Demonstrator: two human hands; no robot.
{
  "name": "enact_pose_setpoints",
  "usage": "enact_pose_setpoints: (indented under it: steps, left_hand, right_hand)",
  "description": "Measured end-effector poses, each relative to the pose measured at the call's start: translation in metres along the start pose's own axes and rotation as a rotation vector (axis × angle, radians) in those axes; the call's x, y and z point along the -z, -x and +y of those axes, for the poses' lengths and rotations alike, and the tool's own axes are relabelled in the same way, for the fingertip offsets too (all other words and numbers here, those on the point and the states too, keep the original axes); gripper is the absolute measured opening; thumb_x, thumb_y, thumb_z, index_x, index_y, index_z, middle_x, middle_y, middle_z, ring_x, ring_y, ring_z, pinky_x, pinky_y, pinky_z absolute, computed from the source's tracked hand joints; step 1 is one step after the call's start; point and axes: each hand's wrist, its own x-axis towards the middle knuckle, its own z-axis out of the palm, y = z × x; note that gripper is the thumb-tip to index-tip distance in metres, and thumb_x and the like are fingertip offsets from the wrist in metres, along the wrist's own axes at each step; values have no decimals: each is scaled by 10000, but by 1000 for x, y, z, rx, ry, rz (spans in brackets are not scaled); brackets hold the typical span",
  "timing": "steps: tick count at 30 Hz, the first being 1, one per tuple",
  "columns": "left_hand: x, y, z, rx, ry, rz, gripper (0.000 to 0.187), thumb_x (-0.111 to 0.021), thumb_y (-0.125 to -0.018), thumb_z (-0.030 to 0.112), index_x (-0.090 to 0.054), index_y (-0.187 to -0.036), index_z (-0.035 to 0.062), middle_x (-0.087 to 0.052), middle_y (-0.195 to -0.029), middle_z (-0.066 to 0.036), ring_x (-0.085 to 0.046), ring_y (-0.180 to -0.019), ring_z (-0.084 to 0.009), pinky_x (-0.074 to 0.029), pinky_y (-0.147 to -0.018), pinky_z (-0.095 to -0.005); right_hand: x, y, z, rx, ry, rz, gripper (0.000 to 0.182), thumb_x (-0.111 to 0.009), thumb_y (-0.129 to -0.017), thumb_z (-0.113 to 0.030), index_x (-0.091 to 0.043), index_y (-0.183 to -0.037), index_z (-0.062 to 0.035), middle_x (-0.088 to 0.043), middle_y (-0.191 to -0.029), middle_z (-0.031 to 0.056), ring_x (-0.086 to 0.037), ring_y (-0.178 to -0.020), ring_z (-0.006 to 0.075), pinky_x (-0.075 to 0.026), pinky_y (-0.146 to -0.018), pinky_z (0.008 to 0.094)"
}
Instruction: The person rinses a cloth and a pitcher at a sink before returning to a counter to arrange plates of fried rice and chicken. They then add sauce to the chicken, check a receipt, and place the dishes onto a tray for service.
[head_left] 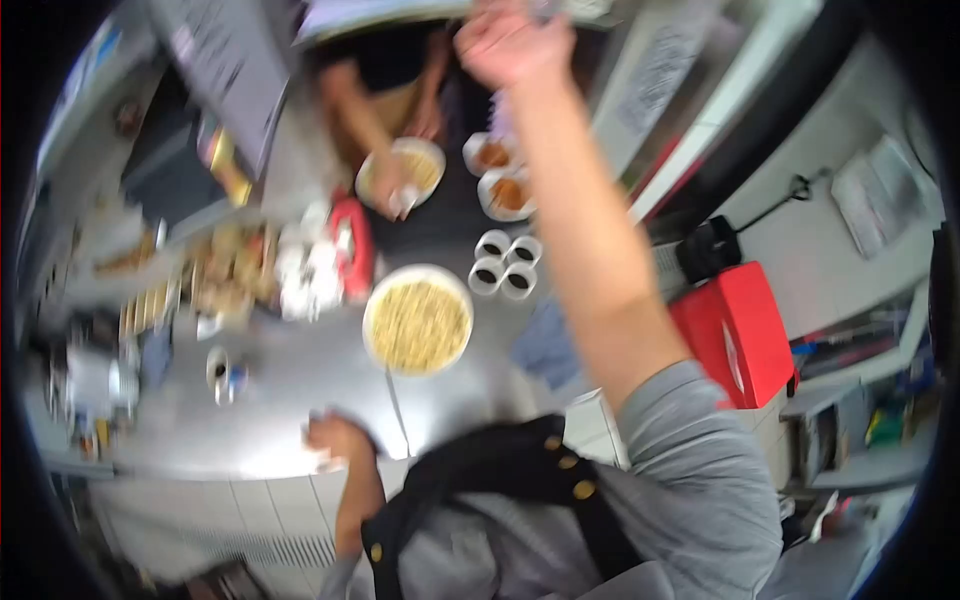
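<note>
My right arm stretches far forward and up, with my right hand (pixel 515 45) at the top edge of the view near a shelf; its fingers are blurred and partly cut off. My left hand (pixel 338 438) is low over the front edge of the steel counter (pixel 270 400), smeared by motion. Between my arms stands a large white bowl (pixel 371 345) of pale noodles (pixel 420 325). Just right of it are several small white cups of dark liquid (pixel 487 276). Behind these, two white bowls hold orange-brown food (pixel 508 193).
Across the counter, another person's hand (pixel 388 185) reaches into a second noodle bowl (pixel 432 160). A red object (pixel 355 245) and white wrapped items (pixel 308 270) stand left. A blue cloth (pixel 548 342) lies under my right arm; a red box (pixel 745 335) stands right.
</note>
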Motion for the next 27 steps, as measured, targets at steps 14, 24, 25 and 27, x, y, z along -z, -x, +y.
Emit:
enact_pose_setpoints:
  steps: [14, 24, 25, 27]
  left_hand:
    - [82, -72, -59, 394, 1289, -966, 177, -565, -874, 237, -552, -923, 67, -595, -823, -34, -544, -739, -113, -435, -683, -243]
    - [106, 14, 83, 670, 1588, -1936, 300, -603, -883, 204, -507, -1132, 66, -527, -1243, -201, -500, -1179, -299, -380, -1040, -437]
    - [104, 15, 92, 611, 1527, -1892, 319, -612, -870, 212, -510, -1137, 72, -534, -1220, -172, -496, -1160, -280, -380, -1030, -432]
    - [100, 17, 99, 550, 1461, -1858, 337, -622, -858, 221, -513, -1143, 79, -541, -1196, -143, -492, -1142, -262, -380, -1020, -427]
  right_hand:
    - [223, 438, 10, -232, -64, 951, 290, -512, -945, -263, -568, -1156, -72, -633, -1134, 69, -602, -1021, 234, -494, -887, 367]
    - [189, 514, 3, 371, 543, 1718, 72, -550, -916, -191, -589, -966, -157, -602, -797, -37, -562, -650, 119, -439, -581, 232]
    - [181, 512, 4, 354, 594, 1733, 62, -551, -917, -189, -587, -957, -157, -605, -793, -36, -559, -641, 118, -437, -578, 230]
    - [172, 515, 5, 336, 599, 1700, 82, -534, -920, -174, -590, -969, -138, -606, -787, -14, -563, -639, 124, -449, -570, 231]
